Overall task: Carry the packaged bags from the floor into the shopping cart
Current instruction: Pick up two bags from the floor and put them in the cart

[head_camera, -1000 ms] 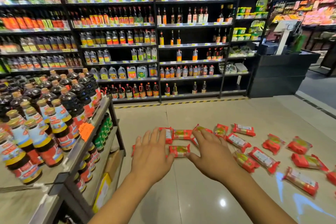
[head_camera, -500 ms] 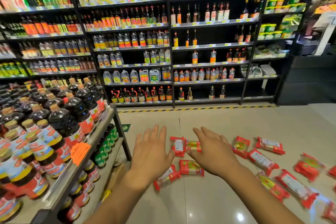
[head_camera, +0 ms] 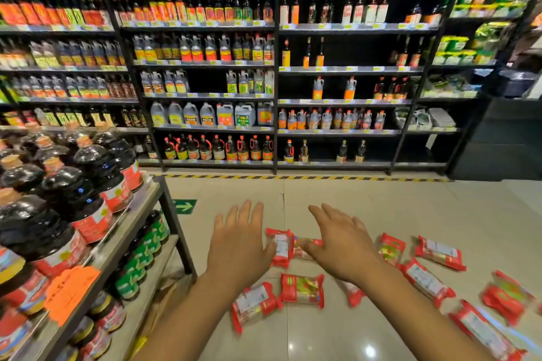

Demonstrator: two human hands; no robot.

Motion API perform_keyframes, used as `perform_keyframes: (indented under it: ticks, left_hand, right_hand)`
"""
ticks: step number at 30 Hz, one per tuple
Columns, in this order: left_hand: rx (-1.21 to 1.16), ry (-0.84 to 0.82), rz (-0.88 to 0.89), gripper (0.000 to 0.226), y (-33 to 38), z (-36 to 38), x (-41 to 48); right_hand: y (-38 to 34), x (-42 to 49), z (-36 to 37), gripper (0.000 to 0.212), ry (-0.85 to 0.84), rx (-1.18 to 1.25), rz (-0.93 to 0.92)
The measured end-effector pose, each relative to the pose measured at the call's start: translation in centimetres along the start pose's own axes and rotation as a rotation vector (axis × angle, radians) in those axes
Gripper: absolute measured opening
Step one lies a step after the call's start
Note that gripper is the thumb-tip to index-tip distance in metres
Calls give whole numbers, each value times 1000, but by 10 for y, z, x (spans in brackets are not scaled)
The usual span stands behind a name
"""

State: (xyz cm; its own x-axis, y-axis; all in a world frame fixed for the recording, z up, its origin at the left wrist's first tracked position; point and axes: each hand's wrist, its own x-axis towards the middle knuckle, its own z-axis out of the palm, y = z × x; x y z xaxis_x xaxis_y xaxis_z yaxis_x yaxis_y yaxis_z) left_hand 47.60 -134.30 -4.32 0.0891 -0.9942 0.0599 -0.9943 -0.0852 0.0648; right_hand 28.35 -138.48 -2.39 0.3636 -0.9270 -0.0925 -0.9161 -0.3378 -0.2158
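Observation:
Several red packaged bags lie scattered on the tiled floor (head_camera: 381, 205). One bag (head_camera: 302, 290) lies between my forearms, another (head_camera: 252, 305) to its left, and one (head_camera: 280, 248) stands between my hands. More bags (head_camera: 440, 253) spread to the right. My left hand (head_camera: 240, 246) hovers above the floor with straight, spread fingers and holds nothing. My right hand (head_camera: 341, 246) is stretched out likewise, fingers loose, over a bag (head_camera: 302, 248) partly hidden by it. No shopping cart is in view.
A low display rack (head_camera: 129, 231) packed with dark sauce bottles stands close on my left. Tall shelving (head_camera: 275, 97) full of bottles lines the far wall behind a yellow-black floor stripe (head_camera: 293, 177). A green arrow sticker (head_camera: 184, 206) marks the floor.
My view has swung left and drawn closer to the bags, which now lie more to the right. Both hands stay outstretched and empty over the bags.

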Motion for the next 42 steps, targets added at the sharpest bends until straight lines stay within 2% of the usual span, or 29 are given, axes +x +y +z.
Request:
perform_keyframes:
  ticks: [10,17,21,27,31,34,35,37,38,40,41,42]
  left_hand:
    - [-58,-141,12,83,-42,73,167]
    - [-18,-270,22,82,-66,167,235]
    - [-23,-399,0,78,-75,238,275]
    - [-16,-583,-22,90,-95,376,336]
    - [-73,-576,14,86,-102,509,366]
    - [-57,-538,28,107,-110,641,373]
    - [-48,-529,29,105,-112,665,375]
    - [-75,-560,42,96,-117,767,370]
    - [-105,-585,22,89,-117,776,370]
    - [-100,-619,13,77,-125,872,360]
    - [-111,-602,5,75,-127,879,358]
    - [-55,-605,4,78,-132,926,357]
  right_hand:
    - [21,179,28,75,-103,-47,11]
    - [66,270,99,81,-253,-30,28]
    - [102,330,162,84,-358,-32,32]
    - [162,432,308,91,-568,-6,23]
    - [202,490,438,93,-624,-68,-33]
    - [234,519,546,94,-684,-97,-59]
    - [241,523,566,96,-698,-85,-46]
    - [263,536,662,102,-761,-71,-53]
    - [265,539,667,106,-774,-76,-32]
    - [283,555,756,109,-797,-118,-42]
    - [284,560,763,107,-797,-115,-35]
    - [291,571,799,106,-782,-128,-42]
